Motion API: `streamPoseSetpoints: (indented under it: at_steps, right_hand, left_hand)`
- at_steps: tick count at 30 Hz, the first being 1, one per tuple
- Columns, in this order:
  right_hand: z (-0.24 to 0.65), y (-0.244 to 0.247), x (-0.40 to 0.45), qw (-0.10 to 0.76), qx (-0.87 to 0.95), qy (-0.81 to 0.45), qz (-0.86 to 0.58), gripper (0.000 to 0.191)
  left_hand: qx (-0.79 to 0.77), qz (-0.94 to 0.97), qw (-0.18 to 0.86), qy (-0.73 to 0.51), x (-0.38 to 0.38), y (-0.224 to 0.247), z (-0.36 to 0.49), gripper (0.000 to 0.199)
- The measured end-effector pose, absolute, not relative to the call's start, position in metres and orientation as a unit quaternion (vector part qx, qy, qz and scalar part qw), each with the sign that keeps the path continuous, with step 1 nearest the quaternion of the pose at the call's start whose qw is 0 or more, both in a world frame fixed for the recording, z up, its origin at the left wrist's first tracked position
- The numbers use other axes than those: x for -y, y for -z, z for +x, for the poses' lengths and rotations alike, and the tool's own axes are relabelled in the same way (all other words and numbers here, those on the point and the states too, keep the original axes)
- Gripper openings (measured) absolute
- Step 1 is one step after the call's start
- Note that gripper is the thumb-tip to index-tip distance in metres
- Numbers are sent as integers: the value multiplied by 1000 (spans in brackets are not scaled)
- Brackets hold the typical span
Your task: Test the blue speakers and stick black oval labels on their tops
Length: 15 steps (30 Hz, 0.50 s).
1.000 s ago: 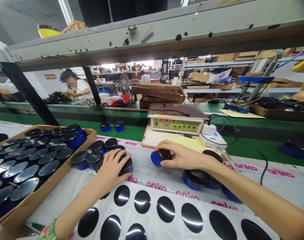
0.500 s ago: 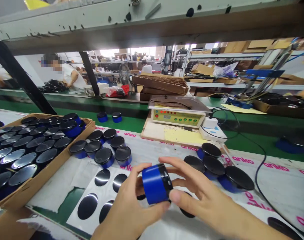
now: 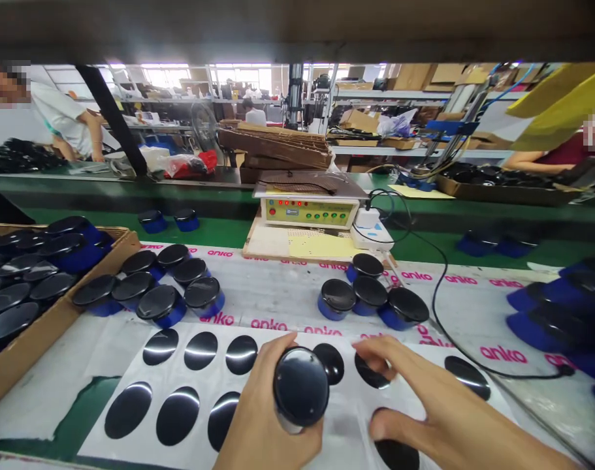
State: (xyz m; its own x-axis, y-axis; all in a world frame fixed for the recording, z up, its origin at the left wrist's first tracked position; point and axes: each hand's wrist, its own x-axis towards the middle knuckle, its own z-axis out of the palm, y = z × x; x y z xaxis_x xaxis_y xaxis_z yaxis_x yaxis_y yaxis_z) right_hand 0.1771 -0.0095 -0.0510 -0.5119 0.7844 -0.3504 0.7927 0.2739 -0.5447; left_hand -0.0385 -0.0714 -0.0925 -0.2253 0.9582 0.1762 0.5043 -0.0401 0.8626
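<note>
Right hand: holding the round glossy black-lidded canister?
No, the left hand holds that canister; the right hand is empty, above glossy black oval stickers.

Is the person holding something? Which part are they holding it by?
The left hand holds a round container with a shiny black top, gripping it around its side, just below the top. The right hand holds nothing.

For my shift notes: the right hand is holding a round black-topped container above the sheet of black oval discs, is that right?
Not quite: it's the left hand holding the round black-topped container above the sheet of black oval discs. The right hand is open beside it, as the head view shows.
</note>
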Motion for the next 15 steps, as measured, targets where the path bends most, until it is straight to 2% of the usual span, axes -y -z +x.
streamPoseSetpoints:
  at_steps: [2,4,9,13,15]
  right_hand:
    - [193,61,18,125,-774,332,525,62]
    - [193,66,24,173,-781,326,503,65]
    - [163,62,26,115,-795,350,481,68]
    - [144,58,20,138,-813,354,443,44]
    - [138,56,17,121,-827,368,407,37]
  left_hand:
    - [-643,549,310,-436,72,96,-32,60]
    - [-626,547,375,-411,72,101,-26,59]
    - [-603,581,409,-363,73,110,-35,57]
    - [-636,553,423,-334,79,103,-61,51]
    - [-652,548,412,-323,81,99,-70,51]
